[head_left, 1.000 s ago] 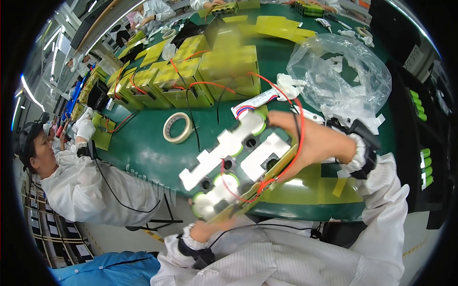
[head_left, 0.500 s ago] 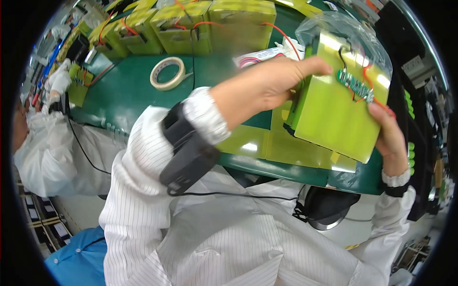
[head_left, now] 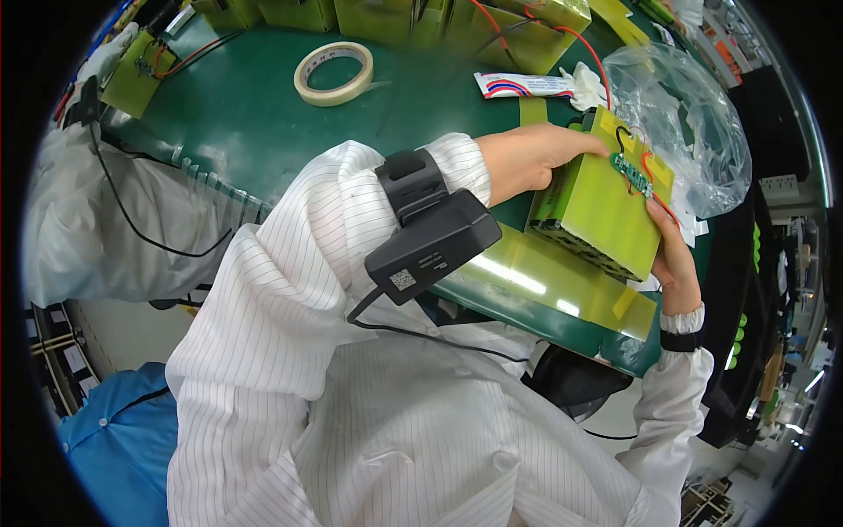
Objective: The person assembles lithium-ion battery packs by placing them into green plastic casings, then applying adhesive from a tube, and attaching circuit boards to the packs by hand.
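Both my hands grip a yellow-green battery pack (head_left: 599, 215) over the right part of the green table. My left hand (head_left: 540, 158) holds its upper left side, the thumb lying on the top face. At the right edge my right hand (head_left: 674, 255) is closed around the pack, its thumb near the circuit board (head_left: 631, 175). That small green board lies on the top face, with red and black wires running from it. The pack is tilted, and its near side shows dark cell ends. Under it lies a yellow-green sheet (head_left: 536, 274). The fingers beneath the pack are hidden.
A tape roll (head_left: 334, 74) lies on the table (head_left: 255, 97). A white tube (head_left: 524, 85) and crumpled tissue (head_left: 587, 86) lie beyond the pack, a clear plastic bag (head_left: 716, 149) to its right. More wrapped packs (head_left: 518, 35) line the back. A co-worker's sleeve (head_left: 114, 211) is at left.
My view has turned, shifting the table's contents in the picture. The battery pack is tilted differently, so its near side with the cell ends now shows. Both hands keep their hold.
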Action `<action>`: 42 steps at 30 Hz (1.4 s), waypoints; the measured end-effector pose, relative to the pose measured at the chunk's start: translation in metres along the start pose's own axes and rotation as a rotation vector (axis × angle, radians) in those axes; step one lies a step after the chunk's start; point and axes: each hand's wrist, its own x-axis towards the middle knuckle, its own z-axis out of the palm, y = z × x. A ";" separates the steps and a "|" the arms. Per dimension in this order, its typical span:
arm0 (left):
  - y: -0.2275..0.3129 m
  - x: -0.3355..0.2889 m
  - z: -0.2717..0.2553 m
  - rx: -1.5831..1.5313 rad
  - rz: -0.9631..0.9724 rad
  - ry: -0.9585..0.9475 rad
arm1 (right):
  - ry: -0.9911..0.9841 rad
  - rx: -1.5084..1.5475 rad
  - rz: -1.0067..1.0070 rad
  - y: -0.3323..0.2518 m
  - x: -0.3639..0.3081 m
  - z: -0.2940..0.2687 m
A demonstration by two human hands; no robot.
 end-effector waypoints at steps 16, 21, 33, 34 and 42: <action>0.007 -0.004 0.021 0.183 -0.081 0.192 | 0.049 -0.106 0.071 -0.001 0.005 0.000; 0.000 0.000 0.012 0.301 -0.046 0.090 | 0.038 -0.147 0.082 -0.001 0.006 -0.006; 0.007 -0.040 -0.002 0.504 -0.097 0.064 | 0.071 -0.157 0.082 -0.002 0.002 -0.019; -0.011 -0.042 -0.019 0.606 0.093 -0.038 | 0.032 -0.166 0.096 -0.004 0.005 -0.010; -0.056 -0.078 0.003 0.973 0.332 0.152 | 0.032 -0.149 0.141 -0.007 0.001 -0.002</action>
